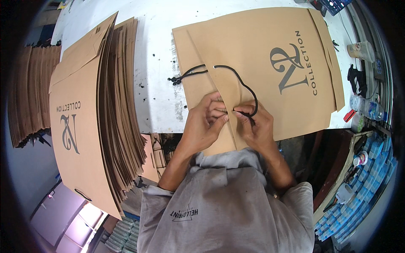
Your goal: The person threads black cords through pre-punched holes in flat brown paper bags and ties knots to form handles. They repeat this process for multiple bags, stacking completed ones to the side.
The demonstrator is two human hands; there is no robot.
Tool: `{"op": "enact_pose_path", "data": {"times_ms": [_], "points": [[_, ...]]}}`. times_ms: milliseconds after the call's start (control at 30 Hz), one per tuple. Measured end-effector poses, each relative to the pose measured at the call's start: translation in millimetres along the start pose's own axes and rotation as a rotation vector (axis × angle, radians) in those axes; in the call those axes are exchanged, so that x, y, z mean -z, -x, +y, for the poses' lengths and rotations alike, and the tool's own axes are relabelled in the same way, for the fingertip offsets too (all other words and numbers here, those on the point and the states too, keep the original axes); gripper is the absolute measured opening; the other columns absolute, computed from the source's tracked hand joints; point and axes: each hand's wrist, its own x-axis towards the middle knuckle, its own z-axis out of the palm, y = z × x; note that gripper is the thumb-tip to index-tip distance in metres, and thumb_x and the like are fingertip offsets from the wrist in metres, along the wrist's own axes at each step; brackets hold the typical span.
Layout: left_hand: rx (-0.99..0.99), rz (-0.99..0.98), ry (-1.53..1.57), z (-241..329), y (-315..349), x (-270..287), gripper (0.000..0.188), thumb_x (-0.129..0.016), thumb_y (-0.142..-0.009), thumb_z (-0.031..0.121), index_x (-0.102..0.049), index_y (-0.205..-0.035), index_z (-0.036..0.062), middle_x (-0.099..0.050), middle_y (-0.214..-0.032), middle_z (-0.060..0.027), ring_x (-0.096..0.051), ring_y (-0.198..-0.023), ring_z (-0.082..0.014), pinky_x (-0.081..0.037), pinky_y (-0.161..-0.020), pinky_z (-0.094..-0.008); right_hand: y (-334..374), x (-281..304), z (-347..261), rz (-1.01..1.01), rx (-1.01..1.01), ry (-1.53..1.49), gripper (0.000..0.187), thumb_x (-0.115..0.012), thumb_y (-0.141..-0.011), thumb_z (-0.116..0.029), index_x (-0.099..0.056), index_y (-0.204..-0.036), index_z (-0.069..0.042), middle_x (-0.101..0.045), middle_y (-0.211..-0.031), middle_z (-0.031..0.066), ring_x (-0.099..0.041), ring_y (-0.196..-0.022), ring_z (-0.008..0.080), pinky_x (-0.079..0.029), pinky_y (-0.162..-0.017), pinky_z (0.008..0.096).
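A flat brown paper bag (253, 50) with dark printing lies on the white table in front of me. A black cord (241, 80) comes out of one hole near the bag's mouth and loops right and down. My right hand (255, 126) pinches this cord by its lower end, close to a second hole. At the bag's mouth, my left hand (206, 122) is closed on the paper edge, with some fingertips hidden behind it. Further left, black cord ends (179, 79) with knots stick out past the bag's side.
Left of me stands a thick stack of similar brown bags (84, 114), with another stack (31, 92) beyond it. A plastic cup (360, 50), a plastic bottle (373, 109) and a red object (349, 115) are at the right. Blue-white packs (367, 181) lie lower right.
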Motion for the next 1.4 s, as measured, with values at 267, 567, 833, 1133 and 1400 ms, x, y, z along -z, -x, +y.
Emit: {"op": "enact_pose_path", "data": {"times_ms": [267,567,833,1133,1400], "points": [[-0.021,-0.086,0.036,-3,-12,-2,0.044,-0.059,-0.094,-0.012,-0.051,-0.136,-0.0059,-0.07,-0.114,-0.0141,-0.07,-0.093,-0.0131,-0.057,-0.076,-0.0244,-5,6,6,-0.038,-0.014,0.046,0.014,-0.07,-0.087,0.004,-0.068,-0.1,-0.001,-0.066,-0.091,0.0137,-0.067,-0.074,0.028,-0.053,-0.064,0.0343],[-0.211,0.222,-0.275,-16,8,17,0.025,-0.064,-0.091,-0.011,-0.067,-0.115,-0.0065,-0.074,-0.097,-0.0098,-0.071,-0.086,-0.0131,-0.058,-0.077,-0.0258,-3,11,20,0.035,-0.064,-0.264,0.024,-0.074,-0.088,0.003,-0.066,-0.11,0.0,-0.062,-0.095,0.0079,-0.057,-0.073,0.0115,-0.048,-0.063,0.0255],[-0.29,0.46,-0.312,-8,54,47,0.017,-0.067,-0.089,-0.009,-0.068,-0.106,-0.0066,-0.072,-0.097,-0.0097,-0.069,-0.083,-0.0146,-0.057,-0.076,-0.027,-14,-2,-30,-0.063,0.087,-0.15,0.027,-0.074,-0.086,0.006,-0.066,-0.111,0.002,-0.065,-0.106,0.0122,-0.063,-0.087,0.0192,-0.051,-0.073,0.0286],[0.031,0.108,0.321,10,39,26,0.031,-0.066,-0.09,-0.012,-0.064,-0.121,-0.0049,-0.07,-0.097,-0.0092,-0.067,-0.085,-0.0115,-0.054,-0.072,-0.0218,-16,-22,-61,-0.105,0.291,-0.368,0.022,-0.07,-0.082,0.009,-0.072,-0.102,0.0,-0.068,-0.096,0.0128,-0.066,-0.082,0.0278,-0.055,-0.07,0.0375],[-0.159,0.349,0.04,-5,33,10,0.03,-0.069,-0.084,-0.01,-0.059,-0.111,-0.0011,-0.066,-0.09,-0.0056,-0.066,-0.081,-0.0108,-0.053,-0.073,-0.0239,-20,-36,-29,0.038,0.137,-0.016,0.017,-0.071,-0.082,0.005,-0.072,-0.097,-0.003,-0.064,-0.09,0.0122,-0.059,-0.084,0.0278,-0.048,-0.066,0.0389]]}}
